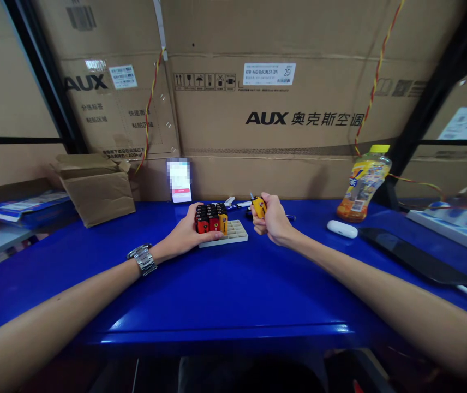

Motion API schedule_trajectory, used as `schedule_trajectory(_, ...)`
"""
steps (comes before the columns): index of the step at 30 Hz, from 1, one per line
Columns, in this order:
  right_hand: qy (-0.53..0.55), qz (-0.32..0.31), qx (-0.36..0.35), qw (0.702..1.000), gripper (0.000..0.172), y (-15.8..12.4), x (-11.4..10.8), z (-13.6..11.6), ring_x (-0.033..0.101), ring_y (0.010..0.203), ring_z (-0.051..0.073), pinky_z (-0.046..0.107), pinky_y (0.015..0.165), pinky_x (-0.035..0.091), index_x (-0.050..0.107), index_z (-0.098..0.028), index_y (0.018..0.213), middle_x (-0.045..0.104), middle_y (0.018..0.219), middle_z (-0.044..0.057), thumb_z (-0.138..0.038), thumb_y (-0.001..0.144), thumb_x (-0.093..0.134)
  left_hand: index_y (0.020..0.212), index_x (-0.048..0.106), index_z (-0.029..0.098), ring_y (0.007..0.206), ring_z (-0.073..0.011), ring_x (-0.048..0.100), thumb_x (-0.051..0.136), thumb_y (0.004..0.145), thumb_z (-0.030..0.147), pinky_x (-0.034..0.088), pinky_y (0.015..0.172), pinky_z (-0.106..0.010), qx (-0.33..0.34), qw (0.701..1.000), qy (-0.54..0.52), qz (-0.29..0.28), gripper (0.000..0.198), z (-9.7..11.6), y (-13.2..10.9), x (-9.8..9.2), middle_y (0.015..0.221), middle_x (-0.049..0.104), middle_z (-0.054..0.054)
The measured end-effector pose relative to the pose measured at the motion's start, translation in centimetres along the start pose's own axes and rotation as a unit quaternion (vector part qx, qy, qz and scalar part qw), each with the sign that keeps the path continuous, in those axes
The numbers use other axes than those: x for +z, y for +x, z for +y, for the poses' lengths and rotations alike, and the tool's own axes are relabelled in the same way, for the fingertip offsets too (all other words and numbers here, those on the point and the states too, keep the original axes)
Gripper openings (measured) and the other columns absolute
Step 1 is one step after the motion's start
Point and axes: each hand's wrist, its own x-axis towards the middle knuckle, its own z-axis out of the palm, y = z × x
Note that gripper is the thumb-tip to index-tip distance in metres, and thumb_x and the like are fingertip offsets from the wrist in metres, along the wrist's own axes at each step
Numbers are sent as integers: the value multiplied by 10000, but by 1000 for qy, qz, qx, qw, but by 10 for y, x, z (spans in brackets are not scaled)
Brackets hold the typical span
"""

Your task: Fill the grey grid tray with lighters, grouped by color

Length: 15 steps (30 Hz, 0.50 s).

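My left hand (187, 233) is wrapped round the side of a cluster of lighters (209, 221), its thumb along their front. Red and yellow ones with black tops show there. They stand upright in a pale slotted tray (237, 232), whose right-hand slots are bare. To the right, clear of the tray, my right hand (275, 218) grips a yellow lighter (259, 207) with its thumb at the top. A small pale bluish point rises from that lighter's tip and looks like a flame.
Behind the hands stand a lit phone (179, 181) and several pens (239, 205). An open cardboard box (98, 188) is at left. A drink bottle (364, 185), a white earbud case (342, 228), a dark phone-like slab (413, 255) and a power strip (454, 232) lie right.
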Motion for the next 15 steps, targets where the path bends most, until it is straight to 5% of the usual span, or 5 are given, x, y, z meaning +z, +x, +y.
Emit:
schedule_trajectory(5, -51, -1, -36, 998, 408, 2, -3, 2, 209, 282, 73, 219, 315, 194, 395, -228, 670, 296, 350, -87, -533, 915, 281, 1227, 358, 197, 1132, -287, 538, 760, 678, 438, 449, 960, -443, 1, 1000, -9, -4, 722, 4, -2, 0, 1235, 533, -119)
schedule_trajectory(11, -168, -90, -153, 970, 303, 3, -7, 5, 497, 482, 94, 233, 466, 393, 383, -226, 850, 563, 619, -32, -516, 890, 462, 1235, 340, 192, 1109, -288, 548, 766, 667, 436, 459, 940, -440, 7, 1000, -4, 1, 751, -4, 2, 1, 1208, 551, -121)
schedule_trajectory(15, -187, -151, -195, 951, 273, 2, -6, 6, 467, 539, 96, 243, 515, 392, 422, -210, 887, 523, 635, -31, -481, 905, 449, 1223, 357, 195, 1115, -291, 546, 768, 661, 434, 458, 936, -433, 13, 1000, 0, 5, 736, -7, 3, 2, 1214, 548, -116)
